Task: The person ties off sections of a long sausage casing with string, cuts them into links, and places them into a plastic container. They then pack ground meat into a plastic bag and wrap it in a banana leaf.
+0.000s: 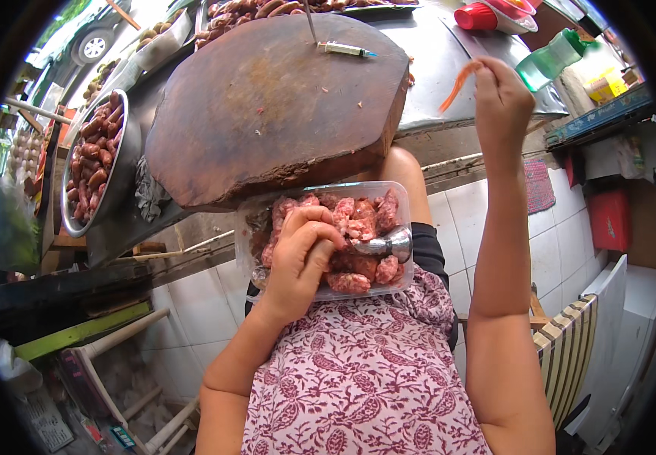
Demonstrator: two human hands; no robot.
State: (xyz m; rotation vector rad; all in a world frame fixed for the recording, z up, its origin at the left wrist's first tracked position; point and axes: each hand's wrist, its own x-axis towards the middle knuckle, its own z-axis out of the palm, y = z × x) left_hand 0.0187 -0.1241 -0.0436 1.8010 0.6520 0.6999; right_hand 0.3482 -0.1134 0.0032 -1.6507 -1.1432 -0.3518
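My left hand (306,254) is inside a clear plastic container (246,265) on my lap, fingers curled over lumps of raw ground meat (349,282); what they hold is hidden. A shiny metal funnel-like piece (394,243) lies among the meat beside it. My right hand (504,102) is raised at the right, pinching a thin, limp orange strip (457,89). In front of me stands a thick round wooden chopping block (252,121), with a syringe (343,49) and an upright metal blade or spike (311,26) at its back.
A steel bowl of sausages (94,163) sits at the left, with egg trays (23,159) beyond. More sausages (259,14) lie behind the block. A red cup (478,17) and green bottle (542,68) stand at the back right. A folding chair (571,341) is at my right.
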